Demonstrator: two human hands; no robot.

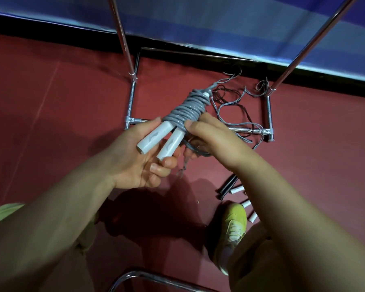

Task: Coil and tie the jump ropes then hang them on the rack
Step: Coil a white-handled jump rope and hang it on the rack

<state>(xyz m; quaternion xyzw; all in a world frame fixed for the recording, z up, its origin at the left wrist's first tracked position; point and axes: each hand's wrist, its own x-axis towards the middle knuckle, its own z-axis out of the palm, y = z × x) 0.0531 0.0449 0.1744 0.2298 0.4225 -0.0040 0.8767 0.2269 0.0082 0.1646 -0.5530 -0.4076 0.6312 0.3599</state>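
A grey jump rope (188, 111) with two white handles (156, 138) is coiled tightly round the handles' upper ends. My left hand (139, 159) grips both handles from below. My right hand (213, 138) pinches the lower coils with thumb and fingers and holds a loose strand that hangs beneath. The chrome rack (128, 49) stands just beyond, with its two uprights rising out of view and its base bars on the red floor.
Loose grey and black ropes (236, 110) lie tangled on the floor inside the rack's base (251, 130). More rope handles, black and white (236, 189), lie by my yellow shoe (233, 226). A curved chrome tube (139, 275) sits at the bottom edge. A blue wall runs behind.
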